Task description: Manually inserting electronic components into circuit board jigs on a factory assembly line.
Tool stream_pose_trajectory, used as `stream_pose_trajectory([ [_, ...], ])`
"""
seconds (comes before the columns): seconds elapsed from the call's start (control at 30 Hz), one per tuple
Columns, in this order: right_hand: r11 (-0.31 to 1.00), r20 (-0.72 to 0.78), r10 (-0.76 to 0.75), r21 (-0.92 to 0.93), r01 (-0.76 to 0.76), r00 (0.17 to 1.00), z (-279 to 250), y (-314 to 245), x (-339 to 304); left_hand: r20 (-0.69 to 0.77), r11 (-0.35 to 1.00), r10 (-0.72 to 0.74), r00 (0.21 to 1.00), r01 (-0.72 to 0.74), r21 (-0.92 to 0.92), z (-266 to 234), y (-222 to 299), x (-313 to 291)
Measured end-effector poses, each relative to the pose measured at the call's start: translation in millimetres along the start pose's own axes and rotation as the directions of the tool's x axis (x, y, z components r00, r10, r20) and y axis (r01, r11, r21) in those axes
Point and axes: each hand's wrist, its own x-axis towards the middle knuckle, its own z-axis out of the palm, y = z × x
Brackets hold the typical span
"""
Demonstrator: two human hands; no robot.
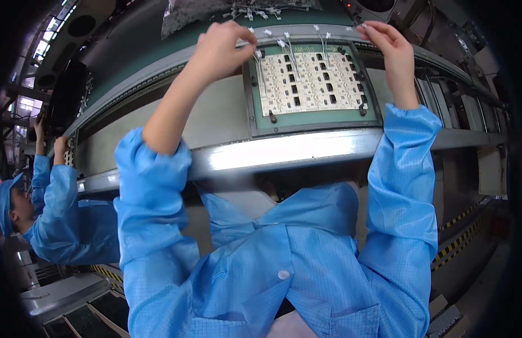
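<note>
A cream circuit board panel (309, 84) with rows of black components lies in a green-and-black carrier frame (323, 120) in front of me. Several thin white wire leads (292, 56) with white connectors stand up from it. My left hand (222, 52) is at the panel's far left corner, its thumb and fingers pinched on a white wire lead (259, 65). Beyond the far right corner, my right hand (392, 49) is raised with thumb and fingertips together. Something small and pale may be between them, too small to make out.
The carrier sits on a conveyor line with a shiny metal near rail (283, 151). Beyond it, a clear plastic bag (190, 16) and a pile of loose white wire leads (258, 10) lie on a green surface. At far left, a co-worker in blue (69, 225) works at the same line.
</note>
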Motion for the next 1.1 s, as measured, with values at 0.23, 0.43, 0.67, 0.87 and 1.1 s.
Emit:
stream_pose_trajectory([
  [0.23,0.923,0.126,-0.095,-0.361,0.135,0.988,22.9,-22.7,-21.6,-0.075,0.912,-0.405,0.911,0.397,-0.101,51.3,-94.9,84.0],
  [0.43,0.746,0.28,-0.152,-0.596,0.296,0.948,27.1,-17.1,-19.9,-0.228,0.925,-0.38,0.896,0.369,-0.093,71.4,-97.0,115.5],
  [0.67,0.706,0.356,-0.114,-0.628,0.328,0.928,29.4,-13.9,-19.5,-0.152,0.969,-0.15,0.977,0.176,0.173,70.9,-108.2,124.6],
  [0.87,0.741,0.305,-0.087,-0.616,0.267,0.948,27.5,-14.9,-15.7,-0.152,0.981,-0.048,0.987,0.076,0.179,62.4,-88.8,140.4],
  [1.1,0.778,0.18,-0.102,-0.599,0.191,0.978,17.7,-8.8,-21.0,-0.068,0.902,-0.072,0.995,0.094,0.421,48.3,-80.1,137.7],
])
